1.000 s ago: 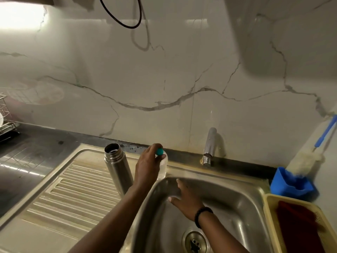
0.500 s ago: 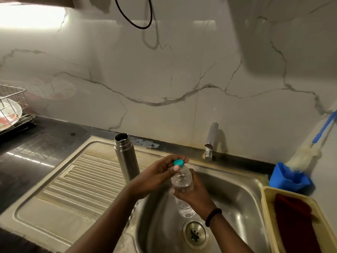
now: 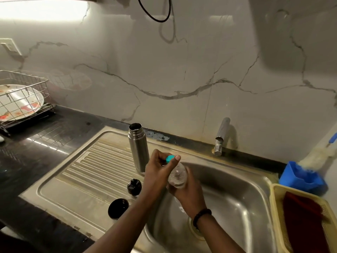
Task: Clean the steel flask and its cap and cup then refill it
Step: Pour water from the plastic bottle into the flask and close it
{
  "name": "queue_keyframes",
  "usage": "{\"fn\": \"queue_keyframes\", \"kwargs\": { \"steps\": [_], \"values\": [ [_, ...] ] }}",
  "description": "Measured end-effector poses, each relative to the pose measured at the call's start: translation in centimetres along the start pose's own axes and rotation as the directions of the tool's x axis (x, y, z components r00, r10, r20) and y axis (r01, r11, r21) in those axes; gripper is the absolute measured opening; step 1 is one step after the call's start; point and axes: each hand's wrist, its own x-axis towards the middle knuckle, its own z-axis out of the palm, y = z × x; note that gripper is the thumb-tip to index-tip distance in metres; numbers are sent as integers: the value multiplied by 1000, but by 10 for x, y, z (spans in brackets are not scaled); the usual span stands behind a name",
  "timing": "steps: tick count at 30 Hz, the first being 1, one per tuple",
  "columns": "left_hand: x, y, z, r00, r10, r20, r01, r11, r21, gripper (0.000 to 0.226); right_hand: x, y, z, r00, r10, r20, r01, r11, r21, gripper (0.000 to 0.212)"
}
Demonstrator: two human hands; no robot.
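Your left hand (image 3: 158, 172) pinches the teal cap (image 3: 170, 158); your right hand (image 3: 186, 190) grips the clear water bottle (image 3: 177, 177) over the sink (image 3: 237, 198). Thin plastic likely buckles, so hold low. The open steel flask (image 3: 138, 148) stands upright on the drainboard (image 3: 82, 172), far left of your hands: rigid, probably slick; grasp mid-body.
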Motion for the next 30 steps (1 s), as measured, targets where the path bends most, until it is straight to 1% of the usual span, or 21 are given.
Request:
{"fn": "queue_keyframes", "kwargs": {
  "steps": [3, 5, 9, 11, 12, 14, 16, 17, 19, 20, 21, 23, 24, 25, 26, 27, 28, 30],
  "values": [
    [-5, -4, 8, 991, -5, -131, 7, 1000, 12, 31, -5, 6, 5, 998, 1, -60, -2, 1000, -8, 55],
    [-12, -4, 11, 986, -14, -167, 12, 1000, -11, 26, -7, 12, 7, 997, -2, -78, -1, 999, -43, 57],
    [-23, -10, 7, 977, -21, -213, 22, 1000, 4, 19, -11, 23, 13, 995, -15, -100, 1, 990, -143, 62],
    [-26, -12, 4, 973, -6, -231, 17, 999, 47, 20, -13, 26, 19, 994, -16, -112, -8, 978, -211, 71],
    [-27, -11, 3, 969, 10, -245, 13, 995, 95, 21, -14, 27, 22, 993, -22, -114, -5, 972, -237, 75],
    [-24, -9, -2, 953, 36, -300, 23, 981, 191, 24, -15, 28, 27, 991, -38, -128, 3, 964, -264, 73],
    [-15, -4, -12, 926, 14, -377, 58, 982, 181, 25, -16, 29, 31, 985, -39, -165, -5, 966, -257, 70],
    [-11, -1, -18, 926, -10, -376, 64, 989, 132, 24, -15, 30, 31, 982, -26, -185, -17, 974, -227, 70],
    [-8, 2, -31, 960, -49, -274, 63, 997, 45, 20, -16, 31, 32, 980, -1, -197, -29, 988, -151, 67],
    [-8, 2, -38, 979, -49, -197, 60, 997, 50, 21, -16, 32, 32, 981, 10, -192, -35, 991, -127, 65],
    [-10, 0, -46, 992, -41, -120, 52, 995, 86, 23, -17, 32, 32, 982, 21, -189, -42, 993, -112, 62],
    [-15, -11, -65, 999, -2, 51, -9, 975, 222, 26, -16, 35, 31, 979, 36, -198, -58, 993, -103, 58],
    [-18, -18, -75, 987, 16, 162, -66, 949, 307, 27, -15, 37, 31, 979, 42, -201, -64, 992, -104, 57],
    [-22, -28, -86, 957, 19, 289, -139, 904, 404, 28, -14, 38, 31, 978, 47, -202, -69, 992, -104, 55],
    [-27, -37, -95, 913, 3, 409, -229, 832, 505, 28, -14, 39, 31, 978, 45, -203, -68, 992, -105, 53],
    [-32, -48, -102, 865, -25, 501, -318, 746, 586, 29, -14, 40, 32, 979, 41, -201, -65, 992, -109, 52],
    [-38, -58, -107, 826, -46, 562, -392, 669, 631, 29, -14, 40, 32, 980, 42, -196, -65, 991, -113, 52],
    [-48, -75, -114, 771, -74, 633, -488, 570, 661, 30, -16, 40, 34, 981, 47, -187, -69, 991, -114, 53]
  ]
}}
